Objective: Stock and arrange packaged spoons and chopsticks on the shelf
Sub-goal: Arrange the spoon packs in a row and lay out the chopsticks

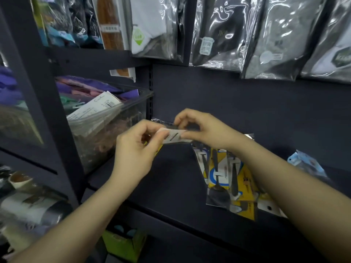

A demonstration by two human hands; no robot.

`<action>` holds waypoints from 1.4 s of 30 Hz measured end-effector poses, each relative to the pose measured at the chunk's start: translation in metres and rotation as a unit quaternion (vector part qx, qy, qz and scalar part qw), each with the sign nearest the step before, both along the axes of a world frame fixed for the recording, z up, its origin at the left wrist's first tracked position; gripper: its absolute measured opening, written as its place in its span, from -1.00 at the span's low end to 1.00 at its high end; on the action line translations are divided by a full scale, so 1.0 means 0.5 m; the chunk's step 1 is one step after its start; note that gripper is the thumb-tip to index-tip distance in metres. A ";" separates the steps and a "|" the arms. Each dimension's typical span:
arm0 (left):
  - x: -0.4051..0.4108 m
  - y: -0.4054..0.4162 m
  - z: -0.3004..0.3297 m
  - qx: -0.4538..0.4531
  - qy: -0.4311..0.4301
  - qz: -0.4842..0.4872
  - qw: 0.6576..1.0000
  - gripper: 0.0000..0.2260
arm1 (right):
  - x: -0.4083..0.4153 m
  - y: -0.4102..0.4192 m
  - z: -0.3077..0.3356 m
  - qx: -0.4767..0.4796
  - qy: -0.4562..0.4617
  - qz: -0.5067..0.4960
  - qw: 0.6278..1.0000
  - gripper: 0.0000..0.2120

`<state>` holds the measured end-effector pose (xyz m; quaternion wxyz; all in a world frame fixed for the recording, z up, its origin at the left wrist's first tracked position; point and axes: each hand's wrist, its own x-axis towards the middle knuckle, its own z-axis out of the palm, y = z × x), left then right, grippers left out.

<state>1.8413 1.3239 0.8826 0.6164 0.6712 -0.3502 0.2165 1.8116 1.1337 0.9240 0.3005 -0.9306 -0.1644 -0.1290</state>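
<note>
Both hands hold one small packaged item (175,136) above the dark shelf (171,177); it has a clear wrapper, a white card and a yellow edge. My left hand (136,149) pinches its left end. My right hand (201,128) pinches its top and right end. Packaged spoons (221,179) with black handles on yellow and blue cards lie in a loose pile on the shelf, under my right forearm. Another package (305,164) with a pale blue header lies further right on the shelf.
A clear plastic bin (114,130) of packets and purple fabric stands at the shelf's left end. Bagged socks (218,29) hang above the shelf. Rolled goods (32,204) fill the lower left shelf. A green box (123,245) sits below.
</note>
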 end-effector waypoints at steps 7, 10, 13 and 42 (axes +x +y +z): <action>-0.006 0.072 -0.054 0.159 -0.383 0.028 0.909 -0.93 | 0.051 -0.025 -0.075 -0.039 0.028 -0.182 0.982 -0.52; -0.017 0.105 -0.076 0.184 -0.406 0.020 0.895 -0.89 | 0.053 -0.010 -0.083 0.378 0.158 -0.201 0.890 -0.59; -0.023 0.140 -0.086 0.221 -0.399 0.018 0.890 -0.88 | 0.065 0.013 -0.093 0.436 0.237 -0.148 0.855 -0.68; 0.076 0.142 -0.117 0.576 -0.048 0.184 0.795 -0.65 | 0.096 0.006 -0.103 -0.184 0.090 -0.291 0.934 -0.74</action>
